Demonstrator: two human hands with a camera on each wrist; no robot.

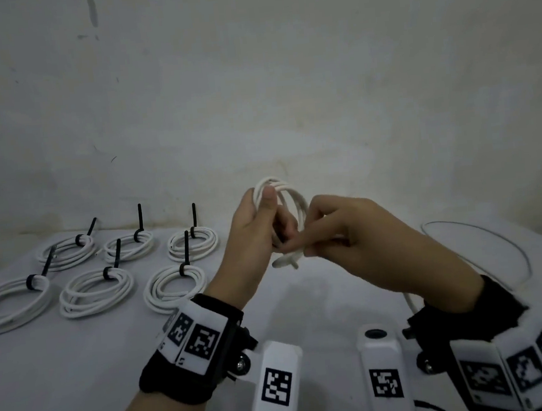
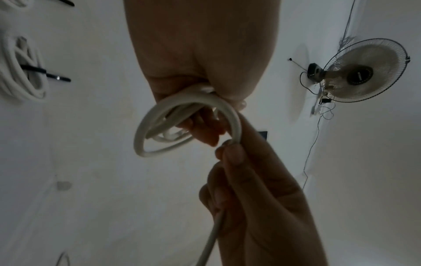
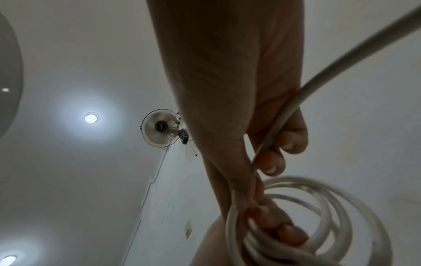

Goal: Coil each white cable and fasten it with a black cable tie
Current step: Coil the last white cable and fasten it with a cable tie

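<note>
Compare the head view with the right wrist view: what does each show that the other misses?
Head only: six tied coils on the table, each with a black tie, and a clear bowl at right.
Right wrist only: a wall fan and ceiling lights.
Both: the left hand gripping the coil, and the right hand pinching the cable that feeds it.

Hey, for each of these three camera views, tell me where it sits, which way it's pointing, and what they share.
Head: on the person's head, facing forward and down at the table, six tied coils and both hands, left hand and right hand.
Left wrist: under the left hand, facing up past it toward a wall fan.
Right wrist: under the right hand, facing up at the ceiling light.
Shared: all show the white cable being coiled; both wrist views catch the fan.
</note>
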